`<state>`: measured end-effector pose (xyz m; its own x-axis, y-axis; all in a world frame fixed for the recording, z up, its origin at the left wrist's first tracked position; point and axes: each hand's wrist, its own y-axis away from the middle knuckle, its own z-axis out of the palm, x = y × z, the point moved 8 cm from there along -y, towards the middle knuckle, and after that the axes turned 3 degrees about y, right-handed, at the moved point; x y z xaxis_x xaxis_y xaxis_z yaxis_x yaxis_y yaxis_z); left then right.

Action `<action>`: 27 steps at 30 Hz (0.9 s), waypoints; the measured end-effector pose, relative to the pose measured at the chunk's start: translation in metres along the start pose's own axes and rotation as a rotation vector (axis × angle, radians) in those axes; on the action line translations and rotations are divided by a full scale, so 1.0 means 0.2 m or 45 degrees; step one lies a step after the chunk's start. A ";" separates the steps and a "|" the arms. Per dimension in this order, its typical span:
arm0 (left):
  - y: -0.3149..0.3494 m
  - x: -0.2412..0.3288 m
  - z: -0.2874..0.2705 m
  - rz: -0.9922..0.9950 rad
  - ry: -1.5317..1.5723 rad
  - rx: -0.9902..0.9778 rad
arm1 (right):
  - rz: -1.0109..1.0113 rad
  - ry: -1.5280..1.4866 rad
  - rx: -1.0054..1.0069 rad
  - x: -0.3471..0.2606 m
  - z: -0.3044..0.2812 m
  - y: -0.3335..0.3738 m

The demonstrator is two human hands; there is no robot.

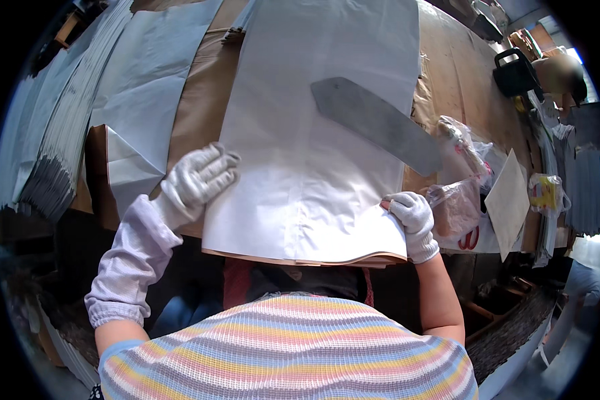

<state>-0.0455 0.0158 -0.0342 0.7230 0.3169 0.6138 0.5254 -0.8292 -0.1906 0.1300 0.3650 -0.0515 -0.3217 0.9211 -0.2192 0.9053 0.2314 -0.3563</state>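
A long white paper sheet (280, 133) with brown layers along its near edge lies in front of me, its near end drooping over the table edge. My left hand (197, 177), in a white knit glove, is at the sheet's left edge with fingers stretched out and nothing held. At the right edge my right hand (412, 220), also gloved, has curled fingers and a bare thumb tip closed on the paper near the corner. A flat grey plate (377, 123) with a pointed end lies slantwise across the sheet's right side.
Stacked pale paper sheets (67, 113) fill the left, beside a folded white-and-brown piece (133, 160). On the right lie clear plastic bags (457, 207), red-handled scissors (470, 238) and a pale flat board (508, 203). Another person (560, 73) is at far right near a dark container (515, 72).
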 end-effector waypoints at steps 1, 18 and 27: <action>-0.01 0.03 0.02 0.026 0.086 -0.032 | -0.010 0.015 0.003 -0.01 -0.01 0.01; 0.21 -0.19 0.17 -1.149 -0.057 0.621 | 1.257 -0.616 0.048 0.23 0.16 0.12; 0.16 -0.06 0.20 -0.918 -0.698 0.621 | 0.916 -0.061 0.093 0.14 0.12 -0.01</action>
<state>-0.0197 0.0047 -0.0779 0.2050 0.9333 0.2949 0.9522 -0.1204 -0.2808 0.1129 0.3829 -0.0781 0.3333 0.8223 -0.4612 0.8772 -0.4498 -0.1681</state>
